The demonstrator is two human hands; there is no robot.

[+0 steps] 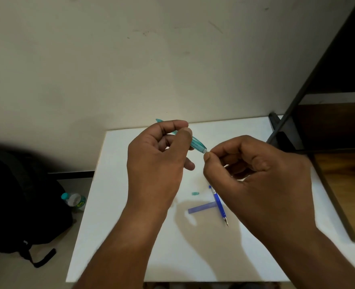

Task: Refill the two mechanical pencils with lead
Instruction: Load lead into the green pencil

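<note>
Gripping teal pencil mid-barrel, left hand fingers curled | right hand fingers pinching its white end

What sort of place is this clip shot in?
Likely a home or dorm room desk: small white table against a scuffed plain wall, black backpack and water bottle beside it.

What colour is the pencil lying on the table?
The pencil is blue; head view shows it.
</note>
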